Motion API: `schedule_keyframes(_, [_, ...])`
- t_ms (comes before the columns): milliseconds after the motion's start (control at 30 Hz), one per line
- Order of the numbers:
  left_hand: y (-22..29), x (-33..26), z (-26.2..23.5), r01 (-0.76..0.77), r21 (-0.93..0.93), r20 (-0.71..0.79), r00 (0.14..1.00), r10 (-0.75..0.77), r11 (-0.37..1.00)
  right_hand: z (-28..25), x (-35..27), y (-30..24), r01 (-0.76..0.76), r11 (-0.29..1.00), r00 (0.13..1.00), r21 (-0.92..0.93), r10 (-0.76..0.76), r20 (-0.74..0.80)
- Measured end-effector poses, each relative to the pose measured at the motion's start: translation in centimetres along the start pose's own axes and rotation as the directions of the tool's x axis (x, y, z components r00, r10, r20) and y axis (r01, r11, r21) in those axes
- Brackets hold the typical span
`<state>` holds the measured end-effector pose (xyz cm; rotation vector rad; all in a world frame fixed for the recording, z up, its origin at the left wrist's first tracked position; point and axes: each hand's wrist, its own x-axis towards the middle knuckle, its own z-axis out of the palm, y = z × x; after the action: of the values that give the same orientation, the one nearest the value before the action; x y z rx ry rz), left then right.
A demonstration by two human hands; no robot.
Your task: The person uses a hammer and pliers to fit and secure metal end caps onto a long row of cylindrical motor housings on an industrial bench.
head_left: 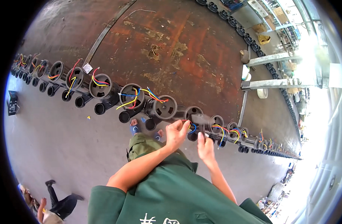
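Observation:
Just beyond the front edge of the table, my left hand (175, 135) is closed in a pinch at the coloured wires (193, 129) of one black round housing (193, 111). The exact grip on the wires is partly hidden by the fingers. To its right, my right hand (206, 148) is closed around the lower end of a grey tool (201, 119) with a broad head. Motion smears this tool, so its kind is unclear. It stands over the gap beside the same housing. A neighbouring housing (165, 106) to the left has red, yellow and blue leads lying across its rim.
Similar housings with short tubes line the near edge of the worn brown table (171, 48) both ways. Another row (241, 30) runs along the far right. Metal beams (275, 59) and a tape roll (262, 93) lie right. A person (62, 201) is at lower left.

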<state>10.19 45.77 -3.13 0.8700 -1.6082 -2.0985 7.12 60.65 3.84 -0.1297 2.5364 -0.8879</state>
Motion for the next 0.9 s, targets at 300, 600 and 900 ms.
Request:
schedule_keyframes(300, [0.2, 0.1, -0.5, 0.044, -0.067, 0.009, 0.999, -0.044, 0.997, -2.3, -0.4, -4.1, -0.220, 0.900, 0.973, 0.375, 0.177, 0.148])
schedule_keyframes(600, [0.0, -0.6, 1.1, 0.025, -0.090, -0.013, 1.000, -0.027, 0.996, -1.4, 0.5, -3.9, -0.036, 0.974, 0.996, 0.225, 0.018, 0.082])
schedule_keyframes(900, [1.9, -1.6, 1.7, 0.074, -0.019, -0.028, 0.997, -0.074, 0.997, -8.3, -2.2, 1.9, 0.049, 0.872, 0.978, 0.487, -0.141, 0.154])
